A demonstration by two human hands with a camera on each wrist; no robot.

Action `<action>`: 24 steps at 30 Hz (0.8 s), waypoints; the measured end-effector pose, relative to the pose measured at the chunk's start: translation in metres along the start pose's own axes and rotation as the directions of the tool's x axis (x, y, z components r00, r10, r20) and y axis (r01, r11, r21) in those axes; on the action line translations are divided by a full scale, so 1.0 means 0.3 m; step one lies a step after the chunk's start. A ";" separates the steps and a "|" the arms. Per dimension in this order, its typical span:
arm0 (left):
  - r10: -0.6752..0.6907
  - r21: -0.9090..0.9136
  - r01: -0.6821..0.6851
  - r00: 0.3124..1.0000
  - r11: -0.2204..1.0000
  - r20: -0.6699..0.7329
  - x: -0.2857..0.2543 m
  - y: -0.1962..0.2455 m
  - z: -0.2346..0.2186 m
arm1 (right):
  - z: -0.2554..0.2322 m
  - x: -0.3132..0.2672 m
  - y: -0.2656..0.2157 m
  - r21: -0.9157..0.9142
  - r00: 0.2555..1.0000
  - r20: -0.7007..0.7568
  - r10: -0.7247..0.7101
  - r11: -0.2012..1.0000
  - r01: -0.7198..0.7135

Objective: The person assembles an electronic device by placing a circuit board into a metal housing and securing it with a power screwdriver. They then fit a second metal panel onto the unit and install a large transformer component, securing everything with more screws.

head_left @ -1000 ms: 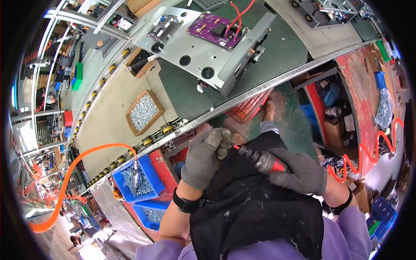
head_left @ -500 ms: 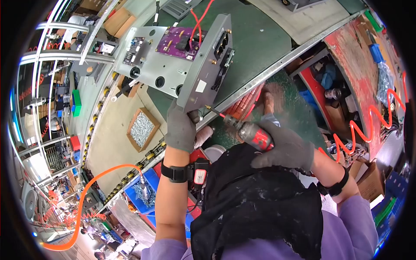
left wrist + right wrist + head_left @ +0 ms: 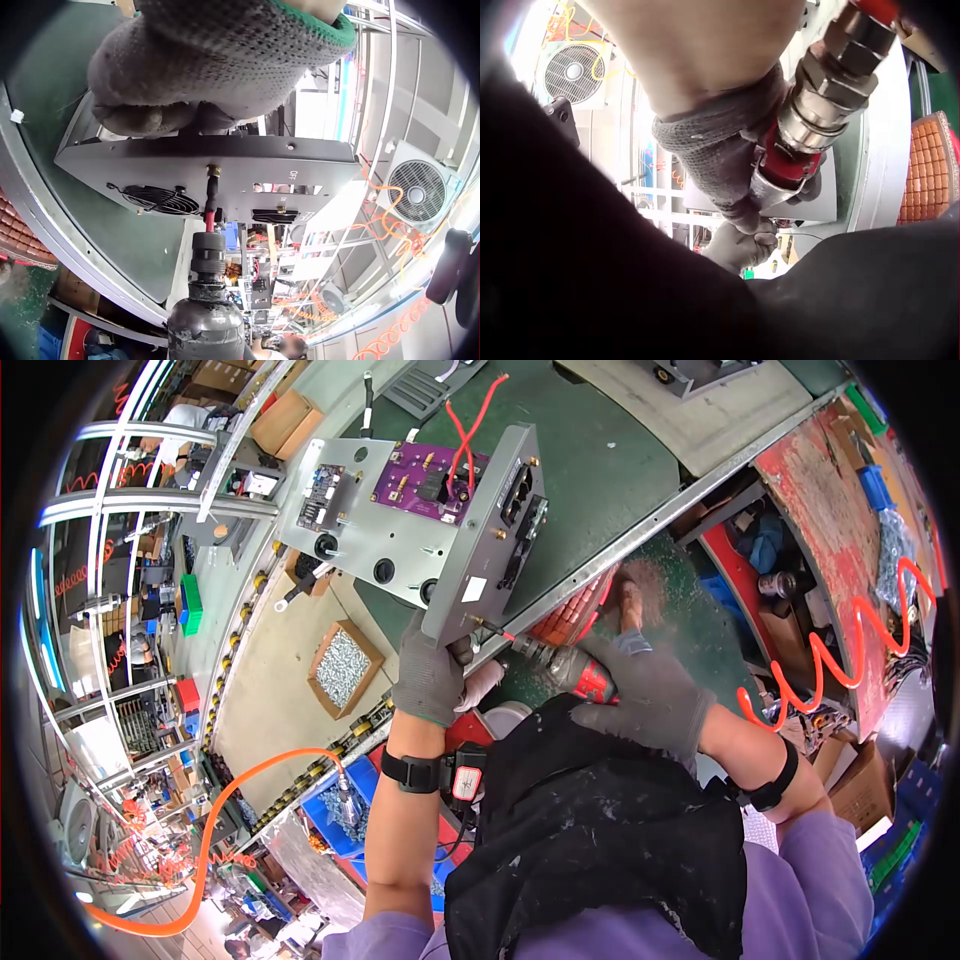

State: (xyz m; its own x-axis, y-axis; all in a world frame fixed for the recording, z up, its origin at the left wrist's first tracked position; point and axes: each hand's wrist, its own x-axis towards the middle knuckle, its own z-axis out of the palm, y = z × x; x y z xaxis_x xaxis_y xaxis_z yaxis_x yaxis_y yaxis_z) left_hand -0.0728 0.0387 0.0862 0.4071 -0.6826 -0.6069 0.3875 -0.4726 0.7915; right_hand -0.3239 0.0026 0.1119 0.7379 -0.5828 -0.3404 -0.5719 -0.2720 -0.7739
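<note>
In the head view my gloved left hand (image 3: 428, 675) grips the near lower corner of a grey metal chassis (image 3: 468, 578), fingers behind its front panel. My gloved right hand (image 3: 655, 700) is wrapped round an air screwdriver (image 3: 594, 680) with a red band. Its bit reaches the panel at a brass-coloured fastener (image 3: 214, 171), in line with it in the left wrist view. A purple circuit board (image 3: 420, 478) with red wires and a smaller board (image 3: 325, 495) sit on the chassis plate. The right wrist view shows the screwdriver's metal hose fitting (image 3: 814, 112).
A cardboard box of screws (image 3: 343, 668) stands on the bench left of the chassis. Blue bins (image 3: 325, 825) of hardware sit lower left, beneath an orange air hose (image 3: 215, 810). A coiled red hose (image 3: 835, 650) hangs at right. The bench's metal edge (image 3: 640, 525) runs diagonally.
My left hand has gone from in front of my apron, near the bit, to the chassis corner. The screwdriver has moved up to the panel, and the chassis is now turned with its front panel facing it.
</note>
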 end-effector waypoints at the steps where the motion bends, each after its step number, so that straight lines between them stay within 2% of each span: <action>1: 0.007 0.005 -0.007 1.000 1.000 0.013 0.003 0.000 -0.006 | -0.010 0.008 -0.010 0.017 0.998 0.033 0.051 0.999 -0.051; 2: 0.009 0.002 -0.009 1.000 1.000 0.012 0.006 -0.001 -0.013 | -0.016 0.014 -0.018 0.032 0.993 0.067 0.101 0.994 -0.104; 5: 0.018 0.042 -0.019 1.000 0.999 0.018 0.016 -0.004 -0.030 | -0.015 0.028 -0.027 -0.022 0.994 0.051 0.100 0.995 -0.099; 7: -0.073 -0.064 0.075 0.997 0.995 0.035 0.026 -0.007 -0.048 | -0.017 0.035 -0.039 -0.069 0.994 0.045 0.100 0.993 -0.097; 8: -0.074 -0.072 0.076 0.997 0.995 0.029 0.027 -0.030 -0.068 | -0.018 0.032 -0.041 -0.090 0.994 0.045 0.099 0.991 -0.094; 9: 0.247 0.326 -0.290 0.955 0.900 0.166 0.027 -0.064 -0.095 | -0.020 0.030 -0.044 -0.112 0.994 0.045 0.098 0.989 -0.092; 10: 0.448 0.593 -0.603 0.796 0.534 0.407 0.020 -0.085 -0.115 | -0.026 0.020 -0.034 -0.084 0.995 0.038 0.093 0.992 -0.090; 11: 0.449 0.593 -0.601 0.798 0.536 0.403 -0.004 -0.087 -0.122 | -0.028 0.010 -0.024 -0.056 0.995 0.028 0.091 0.994 -0.089; 13: 0.375 0.549 -0.542 0.839 0.637 0.394 -0.058 -0.093 -0.125 | -0.010 -0.013 -0.003 -0.074 0.996 0.034 0.082 0.994 -0.080; 14: 0.374 0.546 -0.538 0.841 0.642 0.390 -0.069 -0.115 -0.125 | 0.000 -0.022 0.001 -0.089 0.997 0.037 0.074 0.994 -0.070; 15: 0.317 0.357 -0.433 0.886 0.828 0.338 -0.078 -0.139 -0.121 | 0.004 -0.027 -0.008 -0.092 0.996 0.042 0.075 0.993 -0.071; 16: 0.245 0.138 -0.297 0.921 0.945 0.303 -0.082 -0.152 -0.120 | 0.004 -0.031 -0.021 -0.040 0.986 0.115 0.120 0.992 -0.116; 17: 0.245 0.137 -0.296 0.921 0.945 0.303 -0.088 -0.140 -0.114 | 0.004 -0.033 -0.031 0.010 0.969 0.187 0.160 0.986 -0.164; 18: 0.097 -0.057 -0.085 0.958 0.995 0.269 -0.098 -0.115 -0.100 | 0.006 -0.035 -0.036 0.009 0.969 0.188 0.160 0.986 -0.165; 19: -0.059 -0.253 0.128 0.962 0.959 0.265 -0.104 -0.102 -0.091 | 0.007 -0.037 -0.040 0.020 0.964 0.209 0.165 0.985 -0.173; 20: -0.058 -0.253 0.128 0.962 0.959 0.266 -0.099 -0.112 -0.095 | 0.008 -0.040 -0.041 0.032 0.959 0.229 0.169 0.983 -0.181; 22: 0.016 -0.295 0.102 0.928 0.950 0.372 -0.086 -0.139 -0.103 | 0.010 -0.047 -0.034 0.040 0.956 0.230 0.184 0.979 -0.198; 24: 0.023 -0.279 0.088 0.928 0.956 0.371 -0.090 -0.143 -0.087 | 0.006 -0.058 -0.027 0.051 0.952 0.228 0.204 0.974 -0.221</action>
State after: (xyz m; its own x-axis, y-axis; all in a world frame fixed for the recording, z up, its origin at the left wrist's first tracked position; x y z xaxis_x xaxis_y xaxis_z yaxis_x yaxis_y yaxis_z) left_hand -0.0788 0.0919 0.0666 0.0795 -0.8514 -0.5184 0.6369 -0.3566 0.6835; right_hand -0.3315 0.0162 0.1231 0.6672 -0.4360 -0.6039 -0.7019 -0.0966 -0.7057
